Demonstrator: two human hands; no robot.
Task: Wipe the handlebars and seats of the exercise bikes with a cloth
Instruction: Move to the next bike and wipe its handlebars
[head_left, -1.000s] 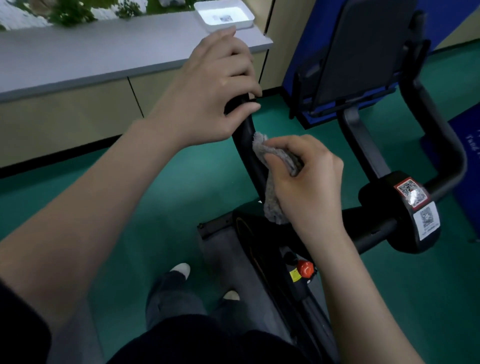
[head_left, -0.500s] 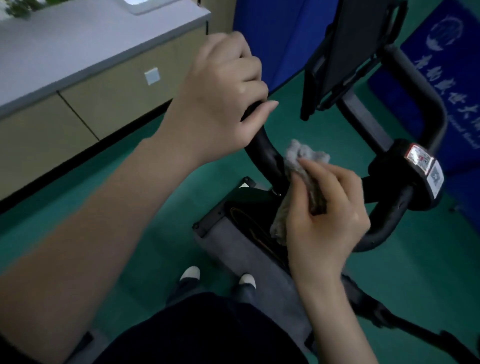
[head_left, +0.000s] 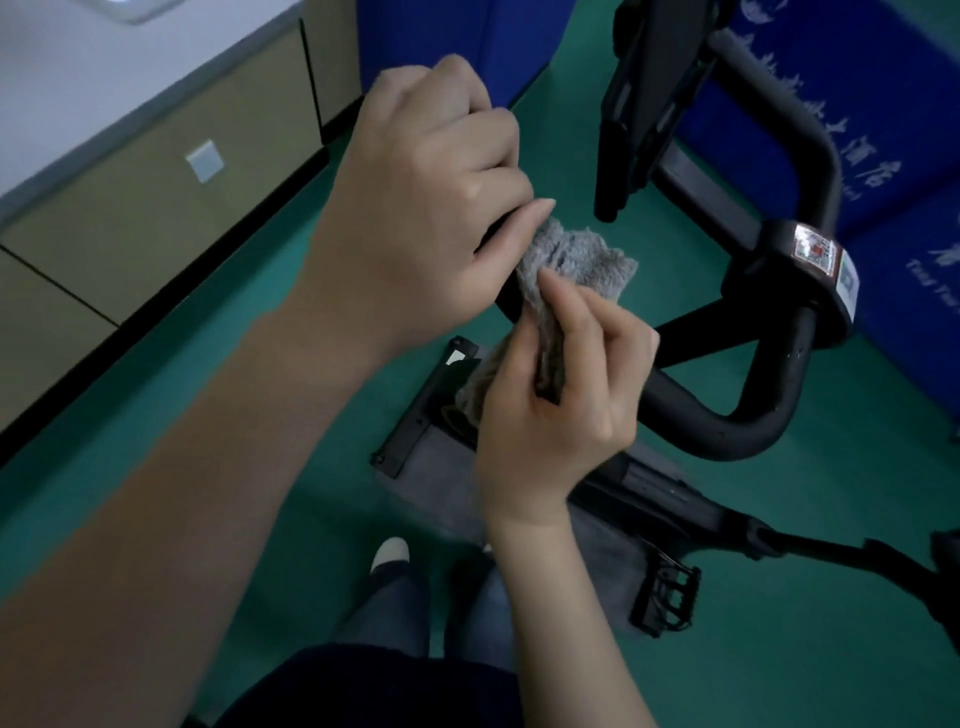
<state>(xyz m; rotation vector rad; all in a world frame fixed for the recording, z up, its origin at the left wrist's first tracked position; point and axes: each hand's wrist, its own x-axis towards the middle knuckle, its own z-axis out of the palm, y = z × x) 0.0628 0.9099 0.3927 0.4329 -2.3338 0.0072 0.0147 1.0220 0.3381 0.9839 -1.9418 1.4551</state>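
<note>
The upper end of the black handlebar (head_left: 748, 431) is gripped by the left hand (head_left: 426, 208), fingers curled round it. Just below-right, the fluffy grey cloth (head_left: 571, 265) is pinched round the tube by the right hand (head_left: 561, 400), the nearer one. The smooth, rounded bar slopes down-right to its bend; a stroke along that line is judged next.

The left hand (head_left: 431, 208) curls round the black handlebar (head_left: 800, 291); the right hand (head_left: 561, 400) pinches a grey cloth (head_left: 576, 265) against the bar just beside it, above the green floor (head_left: 291, 395), a pedal (head_left: 667, 597) lower right
</note>
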